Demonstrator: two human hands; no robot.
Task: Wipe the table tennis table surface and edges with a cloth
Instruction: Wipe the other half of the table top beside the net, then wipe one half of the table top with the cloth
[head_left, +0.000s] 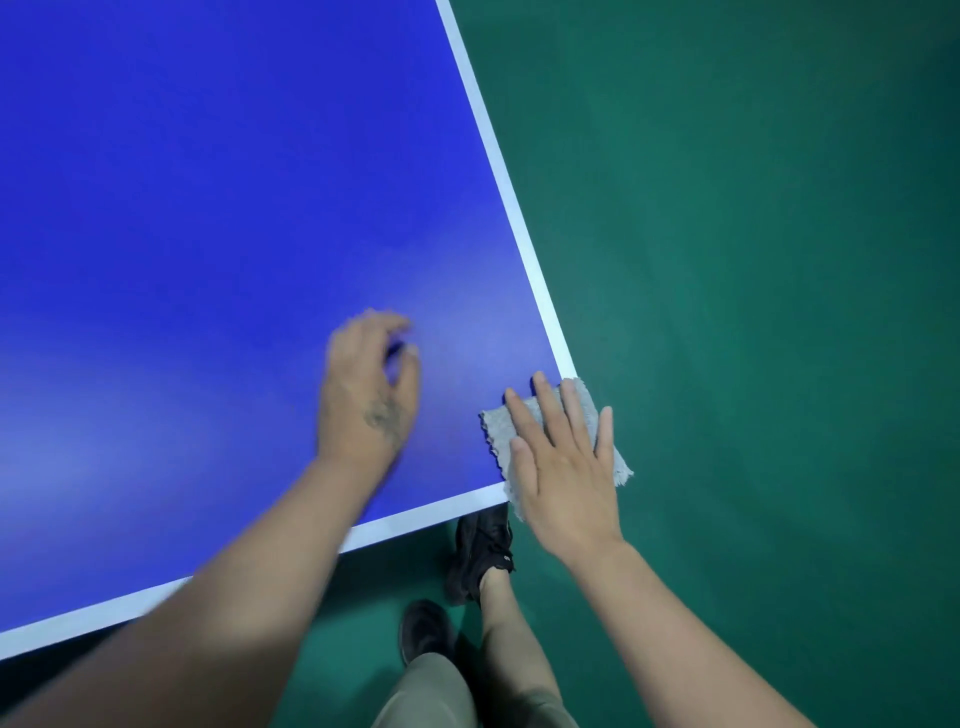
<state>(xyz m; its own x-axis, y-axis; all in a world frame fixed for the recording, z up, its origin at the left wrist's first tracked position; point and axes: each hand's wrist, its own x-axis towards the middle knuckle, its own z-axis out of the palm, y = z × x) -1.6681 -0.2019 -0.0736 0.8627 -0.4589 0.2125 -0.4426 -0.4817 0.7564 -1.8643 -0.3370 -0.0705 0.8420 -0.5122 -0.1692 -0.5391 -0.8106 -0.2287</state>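
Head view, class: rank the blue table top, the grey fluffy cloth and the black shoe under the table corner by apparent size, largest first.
1. Blue table top
2. Grey fluffy cloth, partly covered by the right hand
3. Black shoe, partly hidden, so close to the cloth

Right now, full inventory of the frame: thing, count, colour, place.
table: 1, blue top with white edge lines, fills upper left; near right corner in view
cloth: 1, grey, on that corner, overhanging the edge
floor: green, right and bottom
shoes: 2, black, on floor beneath the corner
trouser legs: 2, khaki, bottom centre
left hand: 1, blurred, fingers loosely curled over the blue top, holds nothing
right hand: 1, flat, fingers straight, presses the cloth
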